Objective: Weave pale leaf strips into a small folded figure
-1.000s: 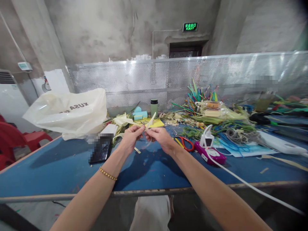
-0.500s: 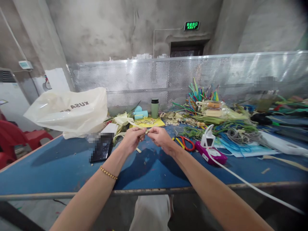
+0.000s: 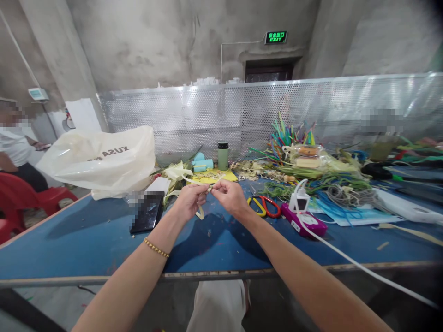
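Observation:
My left hand (image 3: 189, 201) and my right hand (image 3: 229, 197) meet above the blue table (image 3: 86, 244), fingertips almost touching. Both pinch a thin pale leaf strip (image 3: 206, 187) between them; a loose end of it curls down below my left fingers. A gold bead bracelet sits on my left wrist. Red and yellow scissors (image 3: 263, 205) lie just right of my right hand. A dark phone (image 3: 147, 212) lies left of my left hand.
A white plastic bag (image 3: 100, 159) sits at the back left. A green bottle (image 3: 223, 156), pale leaves, coloured strips (image 3: 287, 136) and green cords crowd the back and right. A magenta device (image 3: 302, 219) has a white cable running off the front edge. A seated person (image 3: 15, 152) is at far left.
The strip's upright end has been folded down between my fingers. My hands closed together slightly. A person has come into view at far left.

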A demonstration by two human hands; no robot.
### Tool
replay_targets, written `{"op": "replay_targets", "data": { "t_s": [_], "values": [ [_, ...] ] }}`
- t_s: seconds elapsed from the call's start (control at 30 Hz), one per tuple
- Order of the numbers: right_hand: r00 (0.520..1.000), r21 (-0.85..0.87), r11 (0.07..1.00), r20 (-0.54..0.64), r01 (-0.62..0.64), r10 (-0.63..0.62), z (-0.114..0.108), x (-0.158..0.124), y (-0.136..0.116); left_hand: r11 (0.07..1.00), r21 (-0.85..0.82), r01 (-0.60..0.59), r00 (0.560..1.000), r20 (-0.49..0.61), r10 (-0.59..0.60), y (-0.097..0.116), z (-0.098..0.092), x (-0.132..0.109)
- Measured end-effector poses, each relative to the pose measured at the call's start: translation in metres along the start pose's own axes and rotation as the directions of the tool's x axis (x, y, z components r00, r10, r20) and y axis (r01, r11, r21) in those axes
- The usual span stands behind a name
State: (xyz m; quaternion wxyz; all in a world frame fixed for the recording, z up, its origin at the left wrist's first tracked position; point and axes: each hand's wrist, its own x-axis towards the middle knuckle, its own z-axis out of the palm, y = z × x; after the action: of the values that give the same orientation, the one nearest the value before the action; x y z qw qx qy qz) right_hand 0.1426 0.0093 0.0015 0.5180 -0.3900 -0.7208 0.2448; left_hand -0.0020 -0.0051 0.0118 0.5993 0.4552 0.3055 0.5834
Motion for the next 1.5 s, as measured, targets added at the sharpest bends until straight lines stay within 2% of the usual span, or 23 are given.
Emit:
{"op": "replay_targets", "data": {
  "t_s": [0.1,0.2,0.27,0.4,0.47,0.53,0.7,0.83,1.07,1.17,1.33,1.43,1.5],
  "values": [
    [0.998,-0.131,0.99,-0.042,0.046,-0.052,0.0,0.0,0.002,1.0,-0.009,0.021,1.0,0.005,-0.021,0.0,0.0,0.0],
    [0.996,-0.145,0.987,-0.047,0.068,-0.075,0.0,0.0,0.001,0.999,0.01,0.034,0.999,0.017,-0.034,0.001,0.001,-0.002],
    [0.999,-0.064,0.997,-0.012,0.033,-0.034,-0.001,0.0,-0.001,0.999,0.029,0.022,1.0,0.017,-0.023,0.001,0.002,-0.003],
    [0.983,0.19,0.968,0.115,-0.165,0.145,-0.003,-0.002,-0.01,0.996,0.077,-0.039,0.999,-0.017,0.04,0.0,0.002,-0.004],
    [0.98,0.238,0.953,0.112,-0.188,0.165,-0.003,-0.002,-0.012,0.994,0.099,-0.056,0.998,-0.035,0.059,0.0,0.003,-0.004],
    [0.987,0.235,0.96,0.083,-0.153,0.137,-0.003,-0.002,-0.011,0.991,0.115,-0.061,0.997,-0.046,0.067,0.0,0.004,-0.004],
    [0.999,0.098,0.995,0.046,0.018,-0.023,-0.001,0.002,0.001,0.994,0.1,-0.047,0.997,-0.05,0.053,0.002,0.003,-0.004],
    [0.991,0.033,0.992,0.039,0.125,-0.127,-0.001,0.002,0.006,0.999,0.032,0.006,1.0,-0.021,-0.006,0.003,0.0,-0.004],
    [0.996,-0.07,0.994,-0.001,0.084,-0.084,-0.002,0.002,0.005,0.998,0.062,0.029,0.998,0.053,-0.032,0.0,-0.001,-0.003],
    [0.997,-0.141,0.988,-0.008,0.069,-0.071,-0.001,0.002,0.004,0.997,0.08,0.011,0.998,0.064,-0.016,-0.002,-0.002,-0.002],
    [0.995,-0.152,0.983,0.024,0.104,-0.102,-0.001,0.001,0.001,0.997,0.068,-0.038,0.997,0.072,0.034,-0.002,0.0,-0.003],
    [0.969,-0.346,0.913,-0.041,0.217,-0.245,-0.004,-0.003,-0.006,0.998,0.029,-0.057,0.998,-0.015,0.058,-0.001,-0.001,0.0],
    [0.912,-0.55,0.794,-0.132,0.257,-0.387,-0.008,-0.007,-0.013,0.999,-0.011,-0.051,0.993,-0.104,0.05,0.0,-0.003,0.003]
  ]
}}
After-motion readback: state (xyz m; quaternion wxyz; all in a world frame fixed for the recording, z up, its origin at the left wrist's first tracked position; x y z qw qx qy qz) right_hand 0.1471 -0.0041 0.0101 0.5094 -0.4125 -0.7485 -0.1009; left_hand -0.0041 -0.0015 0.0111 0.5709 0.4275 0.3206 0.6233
